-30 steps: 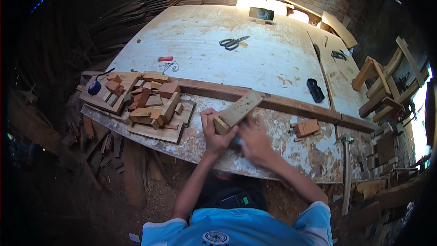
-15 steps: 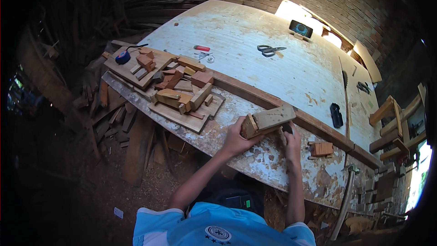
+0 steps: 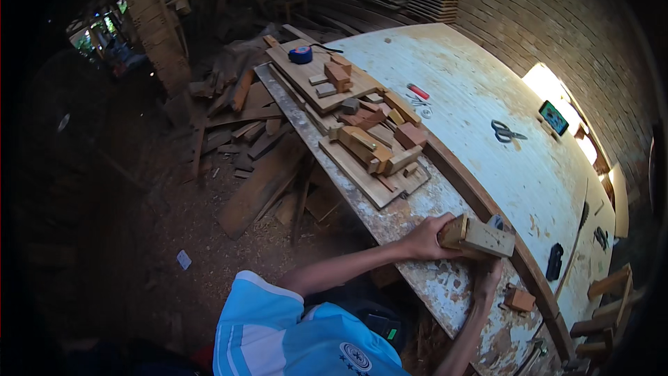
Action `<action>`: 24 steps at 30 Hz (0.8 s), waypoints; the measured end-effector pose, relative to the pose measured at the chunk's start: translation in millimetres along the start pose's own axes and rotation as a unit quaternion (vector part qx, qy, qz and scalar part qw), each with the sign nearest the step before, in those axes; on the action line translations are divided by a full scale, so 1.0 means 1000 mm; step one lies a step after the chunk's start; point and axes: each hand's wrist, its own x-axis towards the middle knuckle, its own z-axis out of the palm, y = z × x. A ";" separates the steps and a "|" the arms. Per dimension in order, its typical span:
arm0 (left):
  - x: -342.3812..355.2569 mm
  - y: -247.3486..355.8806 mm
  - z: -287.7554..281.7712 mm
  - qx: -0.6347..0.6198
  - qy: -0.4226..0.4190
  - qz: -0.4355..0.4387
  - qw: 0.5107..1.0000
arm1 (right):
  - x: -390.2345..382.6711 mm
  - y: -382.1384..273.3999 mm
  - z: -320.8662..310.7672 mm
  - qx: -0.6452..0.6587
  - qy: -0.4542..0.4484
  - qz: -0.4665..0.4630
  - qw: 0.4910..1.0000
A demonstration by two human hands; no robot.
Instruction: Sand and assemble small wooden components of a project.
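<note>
My left hand (image 3: 429,238) is closed round the near end of a thick, pale wooden block (image 3: 490,238), held tilted above the front part of the workbench. Just beneath the block's right end is my right hand (image 3: 489,273), closed, with its fingers mostly hidden by the block; what it grips I cannot make out. A small grey rounded piece (image 3: 495,221) shows past the block's far side, and what it belongs to is unclear. Below and right of my right hand, a reddish wood block (image 3: 519,299) rests on the bench.
Wood offcuts (image 3: 362,145) lie heaped on boards at the left, with a blue tape measure (image 3: 300,55) behind. A long wooden rail (image 3: 473,191) crosses the bench. Scissors (image 3: 506,132), a red-handled item (image 3: 417,91), a propped phone (image 3: 554,118) and a black case (image 3: 554,262) lie beyond.
My view has swung left, so the bench sits farther right in the picture. The block stays in my left hand, now more level, and my right hand has moved beneath it.
</note>
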 end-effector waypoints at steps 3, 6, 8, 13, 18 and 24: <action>-0.003 -0.001 0.003 -0.003 0.009 -0.001 1.000 | -0.003 0.009 -0.005 0.003 0.026 -0.018 0.999; -0.002 -0.002 0.010 -0.016 0.031 0.008 0.999 | -0.005 0.012 -0.011 -0.094 0.077 -0.091 0.988; -0.004 -0.001 0.012 0.021 -0.001 -0.013 1.000 | -0.005 0.006 -0.011 -0.034 0.079 -0.002 0.996; -0.004 0.001 0.010 0.055 -0.007 0.025 0.998 | -0.030 -0.007 0.007 -0.112 0.078 -0.069 0.988; 0.002 -0.005 0.027 -0.037 0.033 -0.055 0.997 | -0.062 -0.006 0.029 -0.364 0.049 -0.087 0.926; -0.004 -0.017 0.041 -0.268 0.076 -0.181 0.943 | -0.042 -0.013 0.064 -0.688 -0.035 -0.164 0.706</action>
